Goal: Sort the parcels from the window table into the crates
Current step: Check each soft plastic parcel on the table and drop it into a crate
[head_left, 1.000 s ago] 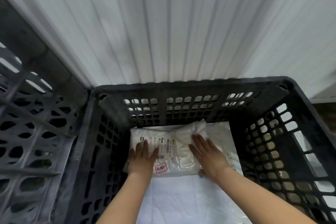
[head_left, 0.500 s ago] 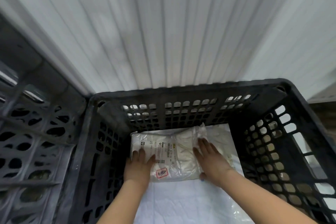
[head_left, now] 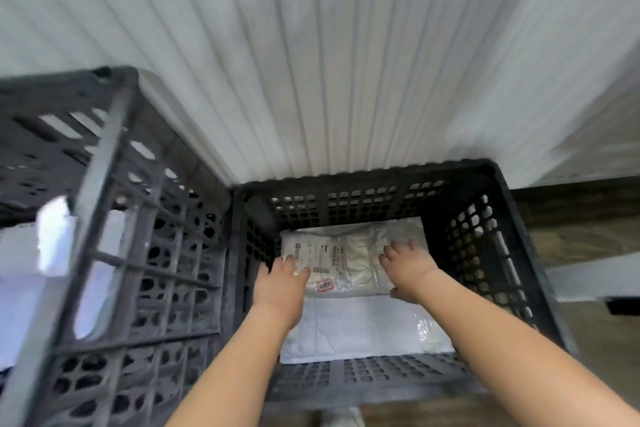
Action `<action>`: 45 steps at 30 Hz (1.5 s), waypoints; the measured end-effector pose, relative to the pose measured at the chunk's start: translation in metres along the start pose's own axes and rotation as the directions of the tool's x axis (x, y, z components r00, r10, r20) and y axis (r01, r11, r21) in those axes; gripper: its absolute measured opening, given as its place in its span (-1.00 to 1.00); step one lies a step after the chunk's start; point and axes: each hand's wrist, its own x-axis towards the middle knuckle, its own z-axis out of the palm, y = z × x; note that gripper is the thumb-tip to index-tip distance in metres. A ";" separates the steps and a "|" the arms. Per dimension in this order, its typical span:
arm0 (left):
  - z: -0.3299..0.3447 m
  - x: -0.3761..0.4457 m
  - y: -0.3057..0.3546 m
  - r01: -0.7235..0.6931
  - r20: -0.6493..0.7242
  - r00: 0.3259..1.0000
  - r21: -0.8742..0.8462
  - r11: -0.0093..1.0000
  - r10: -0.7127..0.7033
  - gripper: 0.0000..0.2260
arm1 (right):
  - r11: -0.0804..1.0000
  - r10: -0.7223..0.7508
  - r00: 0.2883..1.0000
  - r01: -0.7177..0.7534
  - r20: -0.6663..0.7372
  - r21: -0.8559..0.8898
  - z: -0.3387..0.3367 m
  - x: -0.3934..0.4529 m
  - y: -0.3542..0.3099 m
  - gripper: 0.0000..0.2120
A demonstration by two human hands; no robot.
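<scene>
A black slatted crate [head_left: 491,253] stands open at the top, the only way in; perforated walls close all four sides. White parcels [head_left: 346,263] cover its floor, leaving no bare bottom. A taller grey crate [head_left: 145,253] touches its left wall. A ribbed white wall [head_left: 311,62] rises just behind it.

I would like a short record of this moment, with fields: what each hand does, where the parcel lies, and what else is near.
left hand: left hand rests flat on the left end of the labelled parcel, fingers straight
right hand: right hand presses on the parcel's right part, fingers spread
parcel place: inside the black crate, at its far end, lying on a white parcel
label: a small red-framed sticker on the near edge
near: second crate at the left; white panelled wall behind
</scene>
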 end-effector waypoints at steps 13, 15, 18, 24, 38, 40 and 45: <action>-0.402 -0.274 -0.095 -0.022 -0.326 0.944 0.111 0.994 0.057 -0.66 | 0.999 0.002 0.959 -0.017 -0.283 -0.051 -0.384 -0.269 0.086 -0.55; -0.457 -0.296 -0.104 0.001 -0.399 0.916 0.136 0.991 0.054 -0.68 | 0.996 0.064 0.942 -0.079 -0.328 -0.032 -0.425 -0.308 0.115 -0.57; -0.523 -0.320 -0.103 0.009 -0.498 0.865 0.147 0.989 0.066 -0.70 | 0.983 0.178 0.892 -0.181 -0.415 0.033 -0.455 -0.361 0.159 -0.64; -0.566 -0.333 -0.041 -0.036 -0.572 0.811 0.158 0.987 0.122 -0.72 | 0.926 0.376 0.853 -0.356 -0.362 0.124 -0.412 -0.446 0.230 -0.67; -0.581 -0.308 0.222 -0.113 -0.444 0.890 0.006 0.994 0.104 -0.34 | 0.876 0.465 0.830 -0.381 -0.308 0.295 -0.249 -0.532 0.382 -0.55; -0.586 -0.303 0.242 -0.075 -0.441 0.895 -0.001 0.997 0.067 -0.32 | 0.874 0.465 0.827 -0.370 -0.317 0.316 -0.234 -0.535 0.406 -0.56; -0.595 -0.300 0.268 -0.016 -0.403 0.915 -0.049 0.999 -0.005 -0.31 | 0.891 0.417 0.851 -0.312 -0.319 0.331 -0.218 -0.526 0.444 -0.49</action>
